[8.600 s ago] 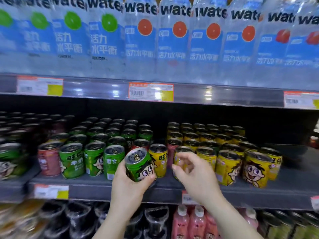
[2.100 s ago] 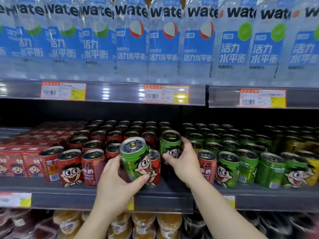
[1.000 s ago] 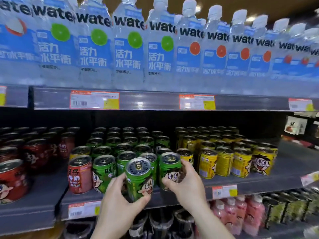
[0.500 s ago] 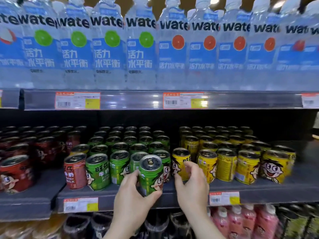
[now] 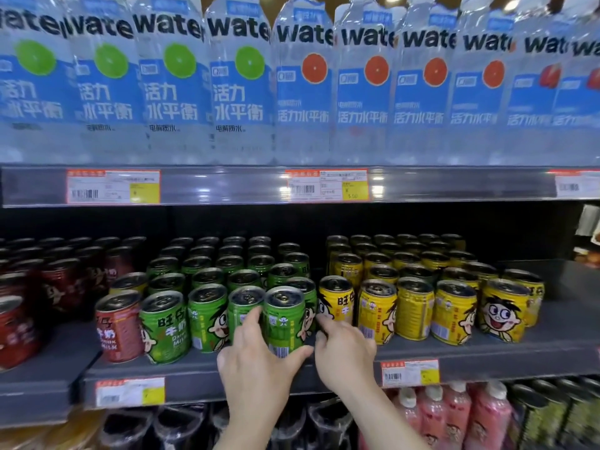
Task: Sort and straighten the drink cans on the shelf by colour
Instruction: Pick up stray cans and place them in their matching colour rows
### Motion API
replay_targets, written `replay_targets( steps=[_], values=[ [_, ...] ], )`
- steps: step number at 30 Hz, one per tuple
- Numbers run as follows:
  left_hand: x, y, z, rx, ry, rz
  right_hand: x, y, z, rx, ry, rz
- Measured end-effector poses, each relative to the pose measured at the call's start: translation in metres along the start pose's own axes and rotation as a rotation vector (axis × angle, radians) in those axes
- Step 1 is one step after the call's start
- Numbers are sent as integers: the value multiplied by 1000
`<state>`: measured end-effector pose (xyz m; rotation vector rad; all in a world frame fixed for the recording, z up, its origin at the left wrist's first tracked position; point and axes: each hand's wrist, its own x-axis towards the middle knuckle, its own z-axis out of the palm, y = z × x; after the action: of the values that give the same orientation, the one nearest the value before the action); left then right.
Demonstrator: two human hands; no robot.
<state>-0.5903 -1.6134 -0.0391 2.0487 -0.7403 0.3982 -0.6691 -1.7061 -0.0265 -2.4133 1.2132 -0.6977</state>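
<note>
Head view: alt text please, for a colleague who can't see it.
The left hand grips a green can at the shelf front, between green cans and yellow cans; the right hand touches the nearest yellow can. A red can stands left of the greens.

Left hand (image 5: 256, 362) around green can (image 5: 284, 316)

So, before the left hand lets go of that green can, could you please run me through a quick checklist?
1. Green can upright on the shelf: ok.
2. Left hand grips it: ok.
3. Sits among the green cans, beside the yellow can: ok.
4. Label faces front: not ok, barcode shows.
5. Right hand holding anything: cannot tell.
6. Red can left of the green row: ok.
</note>
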Motion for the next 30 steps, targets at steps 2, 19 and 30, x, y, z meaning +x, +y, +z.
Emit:
replay_targets(
  steps=[2, 19, 30],
  values=[
    [-1, -2, 2, -46, 1, 7, -1, -1, 2, -23, 19, 29],
    [14, -75, -60, -356, 205, 61, -47, -74, 21, 346, 83, -268],
    [94, -175, -141, -129, -26, -143, -65, -189, 102, 293, -100, -420]
  ],
)
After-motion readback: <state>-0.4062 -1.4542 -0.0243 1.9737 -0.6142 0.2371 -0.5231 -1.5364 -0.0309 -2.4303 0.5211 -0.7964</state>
